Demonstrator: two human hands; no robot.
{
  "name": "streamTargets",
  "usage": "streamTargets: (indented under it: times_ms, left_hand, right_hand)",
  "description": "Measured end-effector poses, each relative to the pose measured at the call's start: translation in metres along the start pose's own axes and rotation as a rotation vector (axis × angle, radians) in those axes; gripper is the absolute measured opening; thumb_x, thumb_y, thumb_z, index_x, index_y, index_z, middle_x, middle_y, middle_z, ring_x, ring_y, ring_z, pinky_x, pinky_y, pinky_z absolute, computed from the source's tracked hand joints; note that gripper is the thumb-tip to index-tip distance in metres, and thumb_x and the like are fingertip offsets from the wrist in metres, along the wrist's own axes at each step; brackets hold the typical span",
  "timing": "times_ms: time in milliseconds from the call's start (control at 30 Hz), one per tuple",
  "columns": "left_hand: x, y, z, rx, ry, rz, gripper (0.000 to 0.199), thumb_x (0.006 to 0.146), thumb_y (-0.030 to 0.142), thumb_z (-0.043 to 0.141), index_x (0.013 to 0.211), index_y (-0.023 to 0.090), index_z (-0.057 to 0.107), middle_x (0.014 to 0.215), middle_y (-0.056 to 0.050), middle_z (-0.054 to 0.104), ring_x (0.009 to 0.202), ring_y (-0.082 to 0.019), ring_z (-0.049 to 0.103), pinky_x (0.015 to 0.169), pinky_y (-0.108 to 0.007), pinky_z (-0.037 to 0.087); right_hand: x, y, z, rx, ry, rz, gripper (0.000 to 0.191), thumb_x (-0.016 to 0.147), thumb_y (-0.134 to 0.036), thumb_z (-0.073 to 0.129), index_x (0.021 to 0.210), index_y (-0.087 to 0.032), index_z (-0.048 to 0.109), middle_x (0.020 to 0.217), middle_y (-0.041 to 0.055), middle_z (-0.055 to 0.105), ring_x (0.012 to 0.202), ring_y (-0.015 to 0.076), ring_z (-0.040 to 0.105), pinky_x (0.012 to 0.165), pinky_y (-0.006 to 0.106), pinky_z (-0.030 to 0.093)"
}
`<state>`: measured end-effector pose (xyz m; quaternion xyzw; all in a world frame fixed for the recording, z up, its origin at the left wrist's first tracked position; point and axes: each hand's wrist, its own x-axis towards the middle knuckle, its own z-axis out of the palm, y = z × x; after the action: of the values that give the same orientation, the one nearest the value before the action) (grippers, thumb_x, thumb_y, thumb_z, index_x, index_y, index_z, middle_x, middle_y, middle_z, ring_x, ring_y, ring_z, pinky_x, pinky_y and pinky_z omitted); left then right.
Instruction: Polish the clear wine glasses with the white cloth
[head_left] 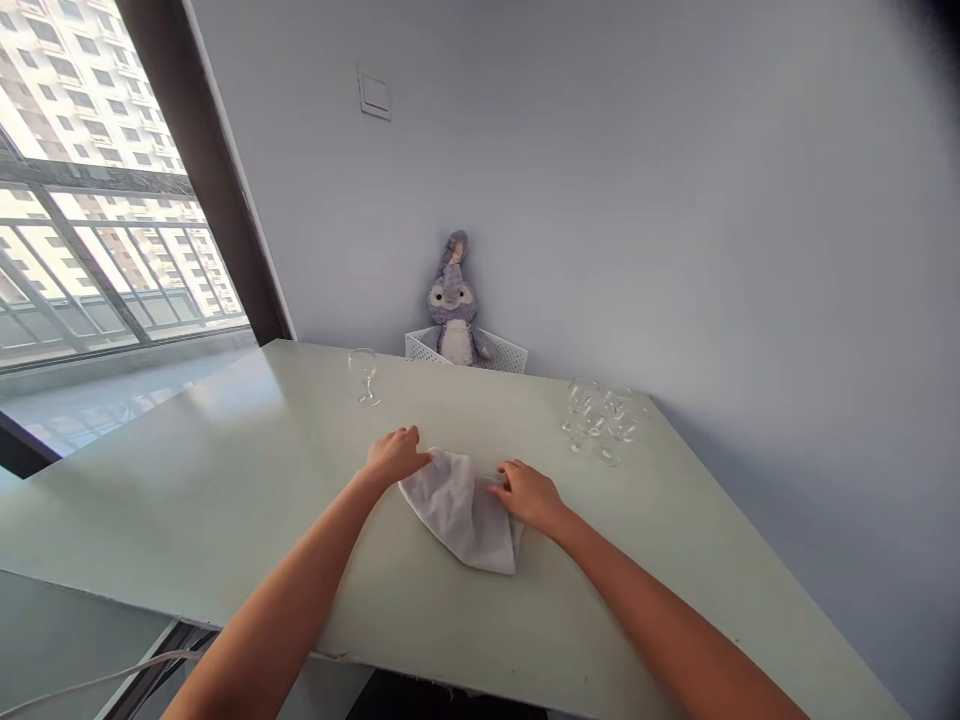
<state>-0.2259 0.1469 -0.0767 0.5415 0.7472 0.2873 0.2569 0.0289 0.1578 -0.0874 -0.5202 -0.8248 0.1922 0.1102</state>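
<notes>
A crumpled white cloth (457,515) lies on the pale green table (165,480), near its middle. My left hand (394,457) is closed over the cloth's upper left corner. On the opposite side, the fingers of my right hand (529,495) press into and hold its right edge. Beyond the left hand stands a single clear wine glass (364,375). A tight group of several clear glasses (600,422) stands to the far right, beyond my right hand.
A grey plush rabbit (453,305) sits in a white lattice basket (506,352) at the table's far edge. A wall runs along the far and right sides, and a large window (112,220) lies left. A white cable (97,682) runs below the near edge.
</notes>
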Motion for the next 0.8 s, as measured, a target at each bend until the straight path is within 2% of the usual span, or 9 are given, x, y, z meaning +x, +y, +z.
streamTargets:
  times_ms: [100,167,300,400,500,567,667,733,800]
  left_hand:
    - [-0.010,-0.004,-0.003,0.152,-0.144,0.043,0.027,0.045,0.035,0.071,0.056,0.020,0.051,0.064,0.000,0.058,0.077,-0.021,0.055,0.066,-0.027,0.039]
    - [-0.012,-0.007,-0.004,0.186,-0.189,0.072,0.023,0.049,0.033,0.069,0.055,0.020,0.051,0.063,0.002,0.058,0.072,-0.018,0.055,0.062,-0.025,0.038]
    - [-0.015,-0.012,-0.001,0.127,-0.163,0.112,0.011,0.055,0.027,0.063,0.060,0.022,0.054,0.065,0.003,0.059,0.062,-0.014,0.053,0.054,-0.022,0.035]
    - [-0.020,-0.014,-0.002,0.039,-0.102,0.135,0.006,0.059,0.025,0.058,0.062,0.021,0.054,0.068,0.002,0.061,0.061,-0.014,0.054,0.053,-0.022,0.037]
    - [-0.029,-0.016,-0.006,-0.154,-0.057,0.171,0.006,0.057,0.021,0.057,0.061,0.020,0.052,0.072,0.001,0.063,0.063,-0.015,0.055,0.054,-0.023,0.040]
    - [-0.038,-0.017,-0.008,-0.386,-0.045,0.179,0.008,0.056,0.019,0.057,0.060,0.019,0.050,0.072,0.000,0.063,0.060,-0.014,0.054,0.051,-0.023,0.040]
    - [-0.050,-0.018,-0.011,-0.626,-0.088,0.165,0.015,0.056,0.016,0.057,0.069,0.018,0.052,0.077,-0.002,0.064,0.061,-0.014,0.054,0.051,-0.023,0.042]
    - [-0.057,-0.017,-0.012,-0.641,-0.135,0.177,0.032,0.054,0.013,0.061,0.084,0.020,0.056,0.086,-0.004,0.063,0.072,-0.016,0.057,0.057,-0.024,0.045]
    - [-0.064,-0.015,-0.014,-0.592,-0.135,0.245,0.048,0.049,0.010,0.066,0.094,0.024,0.059,0.101,-0.007,0.059,0.091,-0.019,0.056,0.070,-0.027,0.047]
  right_hand:
    - [-0.003,-0.003,0.008,-0.004,-0.036,0.002,0.018,0.068,-0.032,0.059,0.081,-0.019,0.055,0.088,0.0025,0.057,0.074,0.0156,0.054,0.060,0.025,0.035]
    - [-0.006,-0.004,0.011,0.065,-0.008,-0.013,0.006,0.069,-0.024,0.055,0.073,-0.020,0.052,0.083,0.0008,0.055,0.071,0.0136,0.052,0.060,0.024,0.035]
    - [-0.019,-0.007,0.002,0.294,0.210,-0.109,0.006,0.069,-0.017,0.050,0.070,-0.020,0.045,0.082,0.0010,0.053,0.071,0.0133,0.050,0.064,0.025,0.039]
    - [-0.046,-0.017,-0.010,0.387,0.340,-0.319,0.015,0.067,-0.008,0.043,0.071,-0.022,0.039,0.089,0.0036,0.056,0.082,0.0162,0.051,0.071,0.029,0.041]
    - [-0.082,-0.028,-0.014,0.424,0.223,-0.533,0.021,0.066,-0.002,0.038,0.072,-0.023,0.035,0.102,0.0052,0.059,0.093,0.0175,0.052,0.079,0.034,0.041]
    - [-0.103,-0.033,-0.010,0.468,0.077,-0.558,0.022,0.067,-0.003,0.036,0.073,-0.023,0.034,0.112,0.0062,0.057,0.099,0.0180,0.052,0.078,0.034,0.042]
    - [-0.122,-0.036,-0.001,0.605,-0.072,-0.433,0.018,0.070,-0.007,0.037,0.074,-0.024,0.032,0.121,0.0083,0.052,0.105,0.0195,0.051,0.075,0.033,0.044]
    - [-0.124,-0.036,0.004,0.757,-0.098,-0.326,0.014,0.075,-0.013,0.040,0.073,-0.023,0.030,0.122,0.0089,0.052,0.107,0.0197,0.051,0.078,0.034,0.044]
    - [-0.120,-0.035,0.006,0.931,-0.090,-0.223,0.015,0.078,-0.020,0.042,0.072,-0.023,0.029,0.121,0.0085,0.053,0.108,0.0194,0.051,0.082,0.035,0.042]
